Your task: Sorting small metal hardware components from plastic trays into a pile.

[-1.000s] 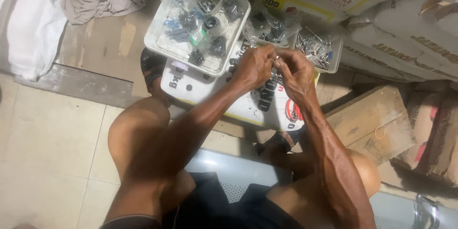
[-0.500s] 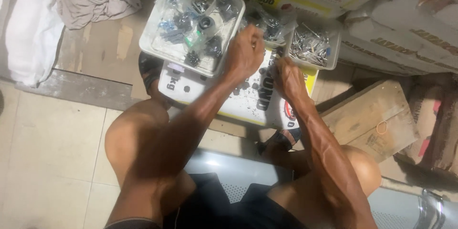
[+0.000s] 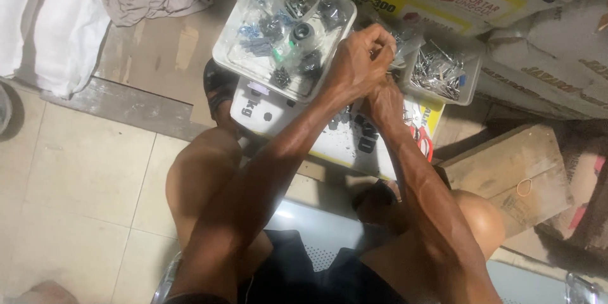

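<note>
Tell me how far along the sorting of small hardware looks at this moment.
Done: the clear tray already holds bagged fittings, and the smaller tub holds loose screws. In hand: the left hand and right hand are pressed together over a clear plastic bag between the two containers; what the fingers pinch is hidden. Left: cannot be judged; small dark parts lie on the white sack beneath.

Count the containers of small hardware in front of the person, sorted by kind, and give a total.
Large clear tray of mixed fittings: 1
Small clear tub of metal screws: 1
Clear plastic bag of small parts, under the left hand and right hand: 1
Total: 3
</note>
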